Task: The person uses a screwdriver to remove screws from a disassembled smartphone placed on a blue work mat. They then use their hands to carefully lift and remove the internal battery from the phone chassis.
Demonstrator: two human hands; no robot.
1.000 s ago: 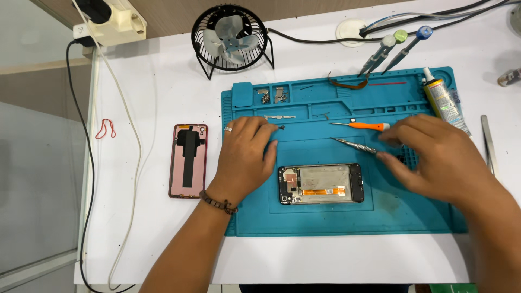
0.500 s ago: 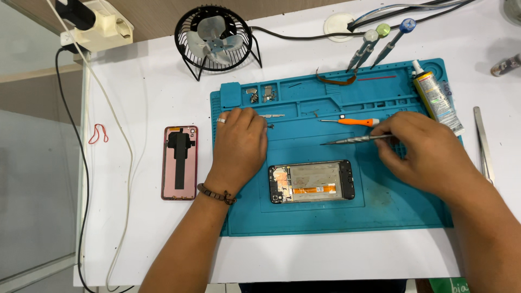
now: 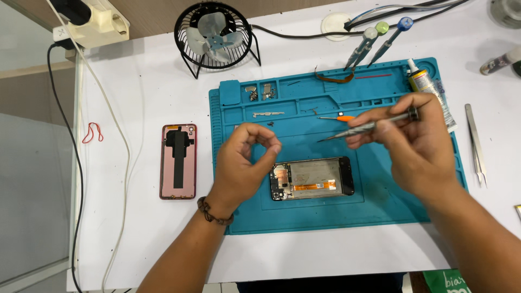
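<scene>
Right grip [image 3: 418, 144] holds one screwdriver [image 3: 369, 127]; left [image 3: 244, 163] perhaps empty.

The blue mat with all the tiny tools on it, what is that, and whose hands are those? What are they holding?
The picture comes from a camera worn on a person's head, so you look down at that person's own two hands over a white table.

The blue mat is a soft work mat with little trays along its top edge. In its middle lies an opened phone, its insides showing. The phone's pink back cover lies apart on the table, left of the mat.

The right hand holds a thin grey screwdriver, its tip pointing left. The left hand is raised above the mat with finger and thumb pinched together; whether something tiny sits between them is too small to tell.

Around them: an orange-handled tool, a glue tube, tweezers, and a small black fan.
</scene>
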